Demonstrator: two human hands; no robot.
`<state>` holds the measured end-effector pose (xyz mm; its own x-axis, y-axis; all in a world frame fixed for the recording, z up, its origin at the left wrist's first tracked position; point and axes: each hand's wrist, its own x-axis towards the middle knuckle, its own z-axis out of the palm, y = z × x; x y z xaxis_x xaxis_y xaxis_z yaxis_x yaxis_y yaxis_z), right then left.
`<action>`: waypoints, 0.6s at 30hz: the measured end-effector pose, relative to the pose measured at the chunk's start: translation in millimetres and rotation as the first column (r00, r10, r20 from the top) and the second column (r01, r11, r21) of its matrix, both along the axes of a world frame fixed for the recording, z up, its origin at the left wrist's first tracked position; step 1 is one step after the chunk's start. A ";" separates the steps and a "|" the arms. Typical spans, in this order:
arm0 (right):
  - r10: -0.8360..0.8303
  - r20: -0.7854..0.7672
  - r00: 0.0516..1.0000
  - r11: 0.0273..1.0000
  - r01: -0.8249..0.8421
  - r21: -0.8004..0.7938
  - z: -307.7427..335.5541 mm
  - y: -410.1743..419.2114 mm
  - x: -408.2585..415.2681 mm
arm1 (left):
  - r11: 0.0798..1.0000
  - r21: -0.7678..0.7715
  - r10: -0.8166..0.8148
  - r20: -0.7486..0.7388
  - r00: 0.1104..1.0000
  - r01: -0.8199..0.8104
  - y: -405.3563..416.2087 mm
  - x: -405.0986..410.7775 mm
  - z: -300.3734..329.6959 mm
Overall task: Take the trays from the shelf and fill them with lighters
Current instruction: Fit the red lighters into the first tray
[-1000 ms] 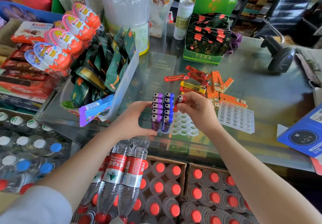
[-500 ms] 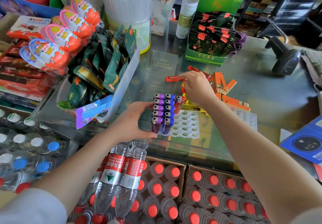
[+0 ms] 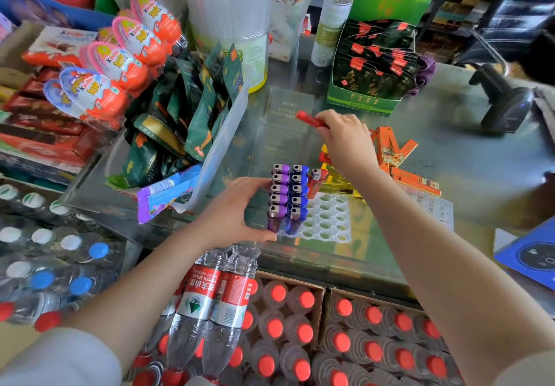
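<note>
**Left hand braces the tray while the right lifts a red lighter**

The tray (image 3: 327, 220) lies on the glass table close to its near edge, and the left hand (image 3: 237, 211) is cupped against its left side, fingers (image 3: 255, 183) curled around the row of purple lighters (image 3: 279, 193). That hold most likely keeps the light plastic tray from sliding as each new piece is pushed in. The right hand (image 3: 345, 139) hangs above the middle of the table, its fingers closed on a red lighter (image 3: 309, 120) that sticks out to the left, clear of the glass. The loose pile of lighters (image 3: 396, 157) sits just behind and right of the tray, within easy reach.

The tray is a white grid of round holes. Its left two columns are full, one purple and one of blue lighters (image 3: 298, 196), all standing upright with metal caps up. A single orange-red lighter (image 3: 316, 180) starts the third column at the far end; the remaining holes are empty. A second tray (image 3: 432, 205) lies to the right, partly under the pile.
</note>
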<state>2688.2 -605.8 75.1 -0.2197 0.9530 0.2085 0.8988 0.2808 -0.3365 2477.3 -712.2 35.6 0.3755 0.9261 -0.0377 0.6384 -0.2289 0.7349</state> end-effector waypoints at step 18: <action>-0.281 -0.652 0.704 0.959 0.172 -0.227 11.3 -121.6 32.5 | 1.000 0.007 0.018 -0.037 0.999 -0.017 2.0 4.3 -5.6</action>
<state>2720.8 -727.4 86.4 0.1525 0.9853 0.0775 0.4492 0.0008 -0.8934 2481.6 -710.2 30.0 0.3577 0.9328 -0.0446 0.6688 -0.2225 0.7094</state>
